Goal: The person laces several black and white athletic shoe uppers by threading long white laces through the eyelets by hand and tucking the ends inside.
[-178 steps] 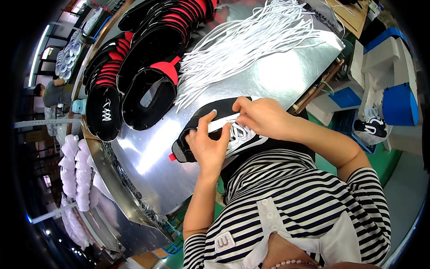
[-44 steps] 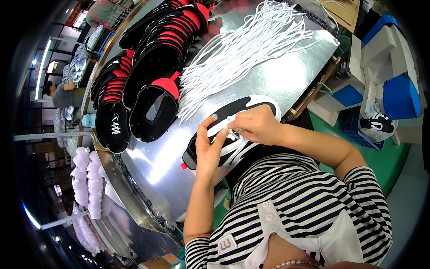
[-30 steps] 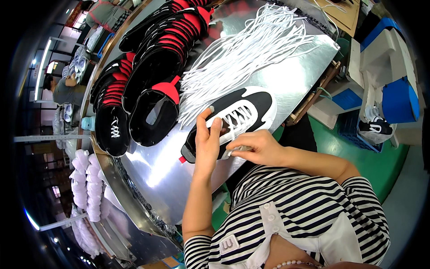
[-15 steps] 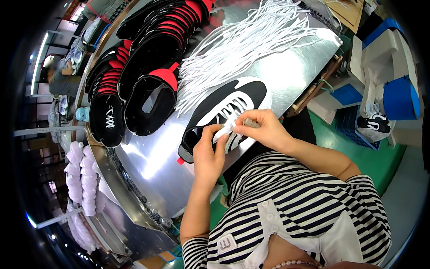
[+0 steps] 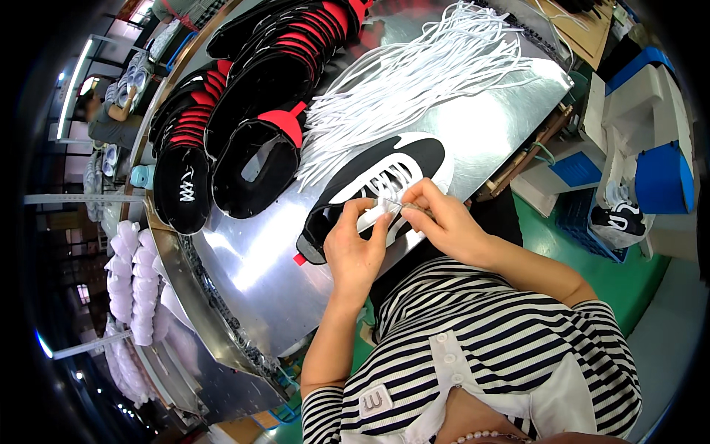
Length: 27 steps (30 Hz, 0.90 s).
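Note:
A black and white sneaker (image 5: pixel 355 172) lies on the metal tabletop with its toe toward the far right. White shoelace (image 5: pixel 393 177) crosses its front in several rows. My left hand (image 5: pixel 356 244) is closed at the near side of the lacing, thumb and forefinger pinching the shoe's white eyelet strip. Close against it, my right hand (image 5: pixel 444 222) has its fingertips pinched together. A thin dark rod shows between those fingertips and the lacing; its far end is hidden. White lace lies bunched between the two hands.
A spread bundle of white shoelaces (image 5: pixel 414 81) covers the table beyond the sneaker. Black and red shoe uppers (image 5: pixel 255 170) stand nested in rows at the left. On the right are a blue crate (image 5: pixel 580 226) and a bagged shoe (image 5: pixel 620 220). Another person (image 5: pixel 111 118) works far left.
My right hand has shifted slightly and come closer to my left fingers, and the thin dark rod now shows between them. The whole view has moved a little.

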### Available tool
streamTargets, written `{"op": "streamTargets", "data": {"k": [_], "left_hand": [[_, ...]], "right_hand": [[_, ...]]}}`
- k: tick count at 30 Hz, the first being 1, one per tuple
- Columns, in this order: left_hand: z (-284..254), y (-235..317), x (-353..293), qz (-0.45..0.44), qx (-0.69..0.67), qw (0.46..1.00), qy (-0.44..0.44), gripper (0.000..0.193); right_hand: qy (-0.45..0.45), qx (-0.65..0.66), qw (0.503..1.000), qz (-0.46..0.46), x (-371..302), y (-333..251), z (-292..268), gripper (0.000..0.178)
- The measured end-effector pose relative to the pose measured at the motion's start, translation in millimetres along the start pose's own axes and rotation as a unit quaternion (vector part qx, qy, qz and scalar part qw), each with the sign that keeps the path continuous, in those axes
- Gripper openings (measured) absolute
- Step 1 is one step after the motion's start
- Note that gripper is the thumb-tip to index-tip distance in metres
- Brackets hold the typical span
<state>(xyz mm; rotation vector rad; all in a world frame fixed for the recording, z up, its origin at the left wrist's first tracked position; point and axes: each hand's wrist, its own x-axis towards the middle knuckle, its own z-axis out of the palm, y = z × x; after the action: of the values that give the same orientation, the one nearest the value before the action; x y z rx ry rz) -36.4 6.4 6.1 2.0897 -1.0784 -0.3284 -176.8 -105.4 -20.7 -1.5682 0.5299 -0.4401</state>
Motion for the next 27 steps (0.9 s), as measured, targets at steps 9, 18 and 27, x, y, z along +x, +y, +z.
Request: {"op": "streamTargets", "data": {"k": [9, 18, 27], "left_hand": [[-0.4, -2.3, 1.3, 0.026, -0.022, 0.999, -0.028, 0.022], [3.3, -3.4, -3.7, 0.172, 0.076, 0.982, -0.020, 0.023], [-3.3, 2.4, 1.5, 0.032, -0.046, 0.994, -0.090, 0.019]], "right_hand": [[-0.039, -0.119, 0.992, 0.019, 3.1, -6.9, -8.2, 0.016], [-0.045, -0.193, 0.980, 0.006, 19.2, -2.8, 3.1, 0.021], [0.084, -0.044, 0.995, -0.032, 58.7, -5.0, -37.4, 0.019]]}}
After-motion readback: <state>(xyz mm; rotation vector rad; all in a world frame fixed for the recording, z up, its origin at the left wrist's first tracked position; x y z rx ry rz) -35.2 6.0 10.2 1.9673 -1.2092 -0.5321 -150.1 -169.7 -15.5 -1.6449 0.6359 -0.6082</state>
